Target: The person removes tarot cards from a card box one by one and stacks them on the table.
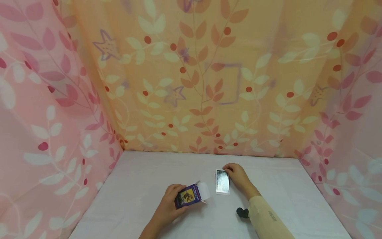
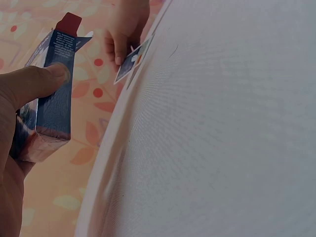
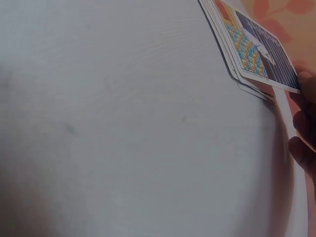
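My left hand (image 1: 167, 205) grips a dark blue card box (image 1: 187, 197) with a yellow picture and its flaps folded out at the right end. In the left wrist view the thumb lies along the narrow side of the box (image 2: 58, 98); what is inside cannot be seen. To the right, a small stack of picture cards (image 1: 222, 184) lies on the white table. My right hand (image 1: 238, 176) pinches the far right corner of the top card (image 3: 261, 49) between thumb and fingers. That corner is tilted up off the cards below in the right wrist view.
The white table (image 1: 125, 186) runs back to an orange leaf-patterned curtain (image 1: 191, 116). Pink curtains (image 1: 44, 166) hang along both sides. A small black object (image 1: 242, 212) sits at the right forearm, beside the beige sleeve (image 1: 265, 215).
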Available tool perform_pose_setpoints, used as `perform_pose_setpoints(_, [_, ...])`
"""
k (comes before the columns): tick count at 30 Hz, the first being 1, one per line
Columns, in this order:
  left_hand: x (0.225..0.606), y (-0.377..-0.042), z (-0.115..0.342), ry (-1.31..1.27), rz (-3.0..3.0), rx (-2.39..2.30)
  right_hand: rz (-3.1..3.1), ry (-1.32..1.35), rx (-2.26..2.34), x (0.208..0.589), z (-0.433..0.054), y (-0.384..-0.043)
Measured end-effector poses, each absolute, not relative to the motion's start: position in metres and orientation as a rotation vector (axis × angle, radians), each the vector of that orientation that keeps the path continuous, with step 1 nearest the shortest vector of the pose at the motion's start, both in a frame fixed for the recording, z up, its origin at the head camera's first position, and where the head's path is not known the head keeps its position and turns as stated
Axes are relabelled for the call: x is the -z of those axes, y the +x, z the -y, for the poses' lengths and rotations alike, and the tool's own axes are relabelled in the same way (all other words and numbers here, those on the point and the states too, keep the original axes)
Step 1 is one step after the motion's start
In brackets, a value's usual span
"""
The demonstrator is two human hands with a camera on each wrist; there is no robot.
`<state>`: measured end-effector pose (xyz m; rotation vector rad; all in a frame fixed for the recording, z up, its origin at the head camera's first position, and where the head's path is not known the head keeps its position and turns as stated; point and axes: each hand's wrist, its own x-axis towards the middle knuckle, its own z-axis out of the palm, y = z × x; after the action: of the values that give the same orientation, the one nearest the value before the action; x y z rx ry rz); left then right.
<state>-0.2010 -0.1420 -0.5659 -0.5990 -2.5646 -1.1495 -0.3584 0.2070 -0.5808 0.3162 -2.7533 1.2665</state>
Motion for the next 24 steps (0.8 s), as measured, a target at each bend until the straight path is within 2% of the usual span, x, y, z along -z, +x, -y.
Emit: perform_pose_setpoints(24, [0.565,-0.2,0.143,-0.619,2.568,1.144,2.769,0.349,-1.083,0.596,-0.201,-0.362])
